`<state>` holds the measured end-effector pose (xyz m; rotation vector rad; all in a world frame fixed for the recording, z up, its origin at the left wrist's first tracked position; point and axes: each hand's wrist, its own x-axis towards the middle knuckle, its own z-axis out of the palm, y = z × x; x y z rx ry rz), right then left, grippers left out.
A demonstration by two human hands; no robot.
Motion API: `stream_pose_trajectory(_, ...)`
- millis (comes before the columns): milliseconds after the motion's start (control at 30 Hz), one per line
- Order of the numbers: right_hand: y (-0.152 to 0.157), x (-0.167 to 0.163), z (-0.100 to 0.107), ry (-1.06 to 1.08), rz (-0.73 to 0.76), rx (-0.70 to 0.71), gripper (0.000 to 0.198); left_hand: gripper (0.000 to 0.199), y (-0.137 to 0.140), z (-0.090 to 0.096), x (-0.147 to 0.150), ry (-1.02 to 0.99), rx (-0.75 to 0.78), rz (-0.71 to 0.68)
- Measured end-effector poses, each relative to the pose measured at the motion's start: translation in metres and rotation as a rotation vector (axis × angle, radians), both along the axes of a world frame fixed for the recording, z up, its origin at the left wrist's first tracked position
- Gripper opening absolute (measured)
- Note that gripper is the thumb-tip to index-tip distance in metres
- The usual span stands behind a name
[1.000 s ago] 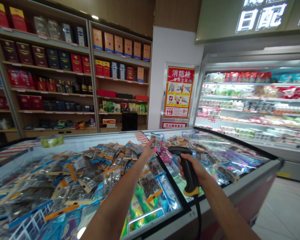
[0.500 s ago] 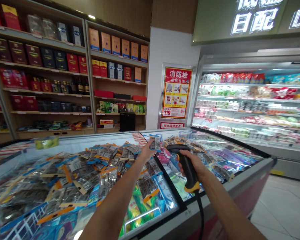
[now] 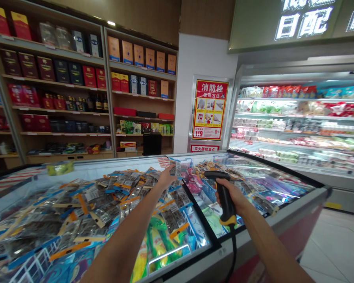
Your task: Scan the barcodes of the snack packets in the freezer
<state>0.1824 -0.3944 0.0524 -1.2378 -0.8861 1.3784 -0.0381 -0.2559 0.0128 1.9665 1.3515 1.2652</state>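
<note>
My left hand point(image 3: 166, 177) reaches over the freezer and pinches a small clear snack packet point(image 3: 177, 168) with a blue edge, held up near the divider. My right hand point(image 3: 231, 195) is wrapped round the handle of a black and yellow barcode scanner point(image 3: 225, 200). The scanner's head points left, towards the packet but apart from it. Its cable hangs down over the freezer's front edge. Below my left hand lies a heap of similar packets point(image 3: 100, 196) with dark contents and orange or blue edges.
A glass-topped chest freezer point(image 3: 218, 248) spans the front, with a black divider. Green and yellow bags point(image 3: 157, 243) lie inside. Behind stand shelves of boxed bottles point(image 3: 67, 72), a red fire-hydrant poster point(image 3: 209, 110) and a lit open refrigerator point(image 3: 295, 125) on the right.
My left hand has drawn slightly left with the packet, which has turned in its grip. The scanner in my right hand has shifted a little right, away from the packet.
</note>
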Motion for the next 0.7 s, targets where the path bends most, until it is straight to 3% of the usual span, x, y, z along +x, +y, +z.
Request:
stream_pose_trajectory(167, 0.008, 0.027, -0.016, -0.015, -0.100, 0.028, 0.024, 0.038, -0.006, 0.019, -0.050, 0.236, -0.005, 0.196)
stream_pose_trajectory(333, 0.011, 0.049, -0.026, 0.015, -0.191, 0.021, 0.022, 0.047, -0.010, 0.021, -0.091, 0.547, -0.116, 0.471)
stream_pose_trajectory(433, 0.009, 0.064, -0.030, 0.040, -0.213, 0.032, 0.021, 0.052, -0.011, 0.021, -0.097, 0.649, -0.158, 0.638)
stream_pose_trajectory(567, 0.003, 0.085, -0.030, 0.036, -0.255, 0.016, 0.021, 0.048, -0.009, 0.027, -0.065, 0.661, -0.036, 0.736)
stream_pose_trajectory(700, -0.005, 0.110, -0.027, 0.037, -0.325, 0.011, 0.020, 0.047, -0.007, 0.025, 0.016, 0.600, 0.055, 0.539)
